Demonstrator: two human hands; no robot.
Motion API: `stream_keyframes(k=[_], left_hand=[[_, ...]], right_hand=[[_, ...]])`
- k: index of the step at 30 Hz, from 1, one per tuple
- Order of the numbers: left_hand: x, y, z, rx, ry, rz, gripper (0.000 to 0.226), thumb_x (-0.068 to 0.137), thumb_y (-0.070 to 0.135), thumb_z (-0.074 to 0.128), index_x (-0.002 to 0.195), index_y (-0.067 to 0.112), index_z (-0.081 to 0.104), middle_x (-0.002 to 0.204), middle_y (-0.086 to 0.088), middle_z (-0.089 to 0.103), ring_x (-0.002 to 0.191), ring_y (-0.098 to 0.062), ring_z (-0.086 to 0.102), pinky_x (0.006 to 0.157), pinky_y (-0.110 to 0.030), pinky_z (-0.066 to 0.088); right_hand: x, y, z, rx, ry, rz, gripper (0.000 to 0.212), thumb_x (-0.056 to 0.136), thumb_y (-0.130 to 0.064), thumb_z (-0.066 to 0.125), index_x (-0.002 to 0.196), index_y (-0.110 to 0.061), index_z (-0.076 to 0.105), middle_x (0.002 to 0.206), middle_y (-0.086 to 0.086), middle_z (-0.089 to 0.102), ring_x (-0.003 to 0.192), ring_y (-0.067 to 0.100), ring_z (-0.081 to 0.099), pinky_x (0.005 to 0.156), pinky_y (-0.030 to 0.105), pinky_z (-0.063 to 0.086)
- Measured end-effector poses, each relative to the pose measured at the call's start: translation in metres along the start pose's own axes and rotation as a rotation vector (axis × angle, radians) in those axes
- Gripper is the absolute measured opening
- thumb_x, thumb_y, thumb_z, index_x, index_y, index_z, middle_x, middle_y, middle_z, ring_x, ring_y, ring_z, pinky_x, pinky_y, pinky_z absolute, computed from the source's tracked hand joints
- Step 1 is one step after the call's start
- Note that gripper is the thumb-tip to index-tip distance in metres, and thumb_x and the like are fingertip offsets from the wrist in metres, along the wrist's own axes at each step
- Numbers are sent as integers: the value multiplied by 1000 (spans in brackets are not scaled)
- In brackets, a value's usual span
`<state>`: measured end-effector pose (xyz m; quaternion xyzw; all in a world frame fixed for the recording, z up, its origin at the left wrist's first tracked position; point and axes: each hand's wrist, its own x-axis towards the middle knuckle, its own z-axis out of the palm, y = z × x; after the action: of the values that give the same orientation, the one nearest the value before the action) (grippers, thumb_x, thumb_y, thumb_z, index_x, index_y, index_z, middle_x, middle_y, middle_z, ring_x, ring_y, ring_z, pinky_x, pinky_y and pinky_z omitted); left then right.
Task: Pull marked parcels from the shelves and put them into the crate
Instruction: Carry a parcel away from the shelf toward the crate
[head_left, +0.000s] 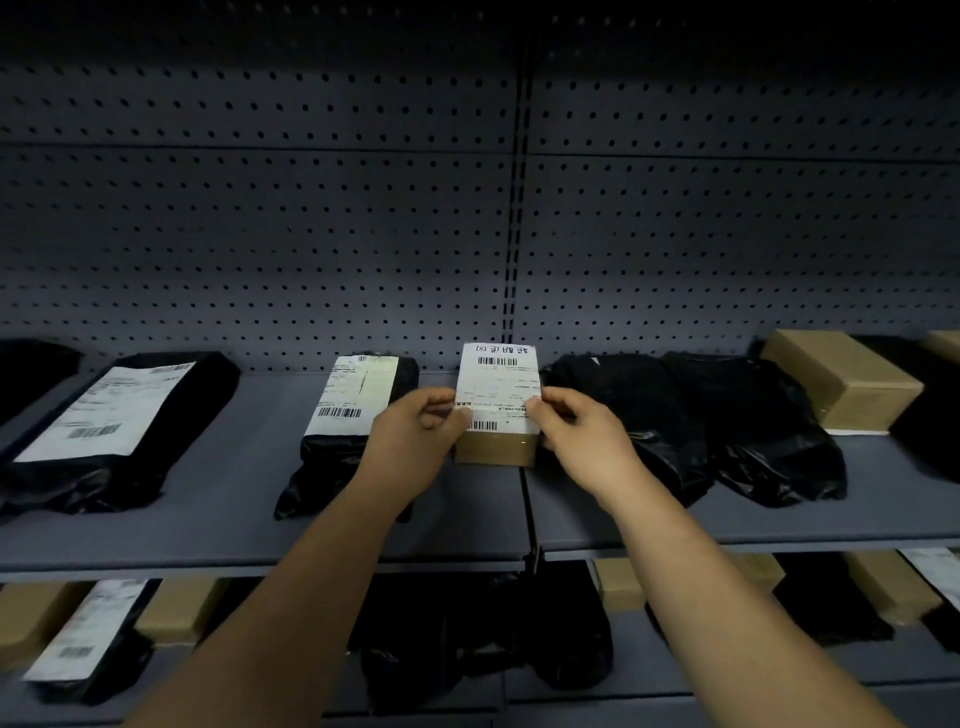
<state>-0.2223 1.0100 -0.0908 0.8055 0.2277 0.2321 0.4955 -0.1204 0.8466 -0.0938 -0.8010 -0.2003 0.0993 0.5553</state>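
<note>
Grey shelf (249, 499) before us, our left hand (415, 431) and right hand (576, 431) clamp the labelled box (496, 400) by its sides, label up, ready to lift out.

Box (497, 402) between 2 bags (358, 410) (623, 415)

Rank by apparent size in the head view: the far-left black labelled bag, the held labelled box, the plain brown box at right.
1. Far-left black labelled bag.
2. Plain brown box and held labelled box look alike; not ranked.
</note>
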Motion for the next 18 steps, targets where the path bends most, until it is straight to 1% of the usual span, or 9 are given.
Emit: stream_keyframes(k=[3,6,8,10,11,12,14,16,18], left_hand=[[-1,2,-4,-5,-52,-11,31,90,24,68,120,18,62,105,6,67,81,7,60,63,3,39],[-1,3,-5,17,-92,13,17,93,23,62,110,24,67,91,12,69,72,11,61,64,-1,41],[-1,1,-6,-2,-55,12,16,94,26,60,107,25,69,88,12,70,78,2,65,73,-9,46],[-1,1,-9,-36,-11,22,18,94,26,59,109,23,69,87,12,71,84,-5,67,84,-20,50],[-2,2,-10,-59,4,38,18,93,24,61,109,23,69,87,11,72,84,-3,67,85,-19,50],[-3,3,-12,-82,14,60,17,92,21,62,108,23,69,85,11,72,83,1,66,84,-14,49],[-6,6,-16,-109,20,101,18,91,16,64,108,20,68,85,4,73,85,2,65,79,-5,44],[-8,7,-19,-148,14,119,21,90,13,65,111,18,68,92,-5,73,91,-5,67,78,-4,44],[-10,9,-19,-196,-1,118,22,90,9,65,109,18,67,97,-1,73,88,0,67,76,-5,45]], right_hand=[[-2,-3,2,3,-27,-3,37,93,-35,67,128,-23,64,110,-10,69,95,5,65,99,33,52],[-4,-4,5,14,-20,-19,36,92,-32,68,127,-22,65,112,-9,70,97,2,65,99,35,52],[-5,-5,5,32,-10,-31,34,93,-29,68,126,-24,65,111,-10,70,94,-6,63,98,29,51],[-8,-6,5,70,1,-77,33,92,-23,69,125,-26,65,111,-14,69,94,-13,61,95,19,49],[-9,-8,5,104,2,-104,33,92,-19,69,124,-27,64,111,-16,69,97,-14,61,93,16,48],[-10,-9,6,150,-2,-125,34,92,-14,69,123,-27,63,112,-16,69,101,-12,62,93,15,47],[-12,-9,7,238,-8,-150,36,90,-4,68,119,-25,60,116,-10,69,108,-4,64,91,16,49],[-14,-9,7,279,5,-190,40,88,2,69,116,-25,60,120,-5,69,111,1,64,92,17,50],[-18,-9,6,291,9,-215,43,87,3,69,116,-26,59,121,-5,68,110,-1,64,93,17,50]])
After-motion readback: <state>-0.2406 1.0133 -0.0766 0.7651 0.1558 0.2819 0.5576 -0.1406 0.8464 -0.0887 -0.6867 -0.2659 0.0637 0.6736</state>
